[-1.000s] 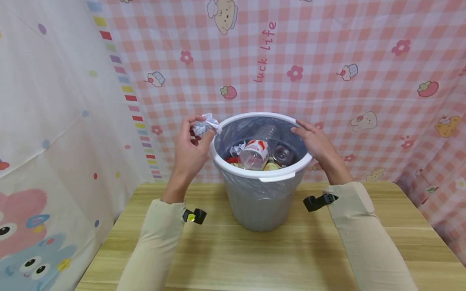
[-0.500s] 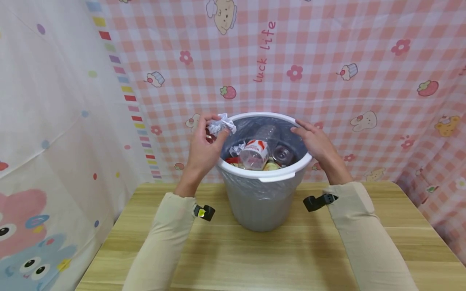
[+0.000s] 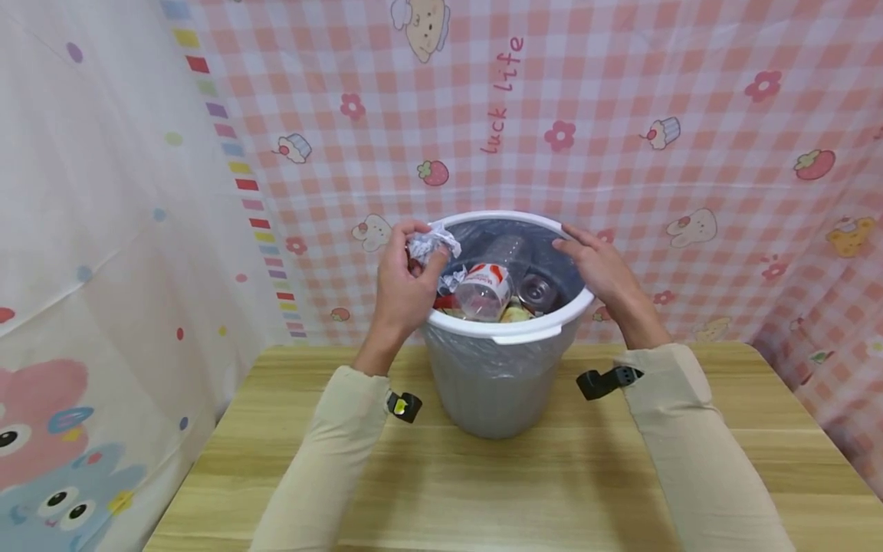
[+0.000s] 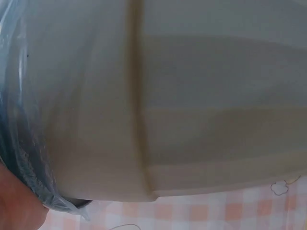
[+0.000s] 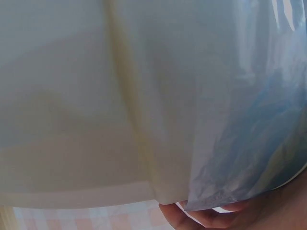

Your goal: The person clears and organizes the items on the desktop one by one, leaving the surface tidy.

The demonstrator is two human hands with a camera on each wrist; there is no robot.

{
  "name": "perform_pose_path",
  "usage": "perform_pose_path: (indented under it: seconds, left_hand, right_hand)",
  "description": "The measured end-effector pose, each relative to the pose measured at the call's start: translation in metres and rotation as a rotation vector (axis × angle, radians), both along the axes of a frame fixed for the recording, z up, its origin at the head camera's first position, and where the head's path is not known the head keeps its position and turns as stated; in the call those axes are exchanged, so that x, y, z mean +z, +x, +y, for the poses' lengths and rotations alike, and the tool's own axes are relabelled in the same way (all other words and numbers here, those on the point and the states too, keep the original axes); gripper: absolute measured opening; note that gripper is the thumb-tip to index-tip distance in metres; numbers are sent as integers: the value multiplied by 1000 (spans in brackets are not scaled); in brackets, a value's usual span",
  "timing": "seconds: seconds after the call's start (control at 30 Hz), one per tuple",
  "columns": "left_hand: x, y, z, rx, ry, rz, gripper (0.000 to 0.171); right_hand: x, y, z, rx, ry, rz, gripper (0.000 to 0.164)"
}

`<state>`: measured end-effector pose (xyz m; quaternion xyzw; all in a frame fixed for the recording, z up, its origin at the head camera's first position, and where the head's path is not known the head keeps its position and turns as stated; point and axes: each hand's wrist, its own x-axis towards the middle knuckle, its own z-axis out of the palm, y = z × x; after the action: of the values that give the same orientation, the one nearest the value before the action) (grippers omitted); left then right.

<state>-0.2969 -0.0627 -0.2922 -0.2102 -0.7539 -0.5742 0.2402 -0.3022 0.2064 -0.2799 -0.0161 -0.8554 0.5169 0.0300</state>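
A grey trash bin (image 3: 491,402) with a white rim and a clear plastic liner stands upright on the table. My left hand (image 3: 405,290) pinches a crumpled white paper (image 3: 434,241) between thumb and fingers at the bin's left rim. Something dark reddish shows in the shade below the paper; I cannot tell what. My right hand (image 3: 608,270) grips the rim on the right, its thumb on the inner side and fingers outside, with fingertips (image 5: 175,213) under the liner edge in the right wrist view. Inside lie a clear plastic cup (image 3: 484,295) with a red-and-white print and another crumpled paper (image 3: 451,280).
A clear round container (image 3: 536,293) and a clear ribbed piece (image 3: 507,251) also lie in the bin. The wood-grain table (image 3: 497,498) extends in front. Behind hangs a pink checked cloth (image 3: 593,92), with a white printed cloth (image 3: 124,253) at the left.
My left hand has moved right with the crumpled paper, from outside the bin to over its left rim. My right hand has stayed on the rim.
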Motion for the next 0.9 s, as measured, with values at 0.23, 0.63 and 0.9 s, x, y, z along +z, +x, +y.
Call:
perform_pose_path:
  seconds: [0.23, 0.63, 0.9]
  left_hand:
    - [-2, 1, 1, 11, -16, -5, 36]
    - [-1, 1, 1, 27, -10, -33, 46]
    - [-1, 2, 1, 24, -7, -44, 44]
  right_hand:
    - [1, 1, 1, 12, 0, -9, 64]
    - [2, 0, 0, 7, -1, -4, 63]
    - [2, 1, 0, 14, -2, -9, 63]
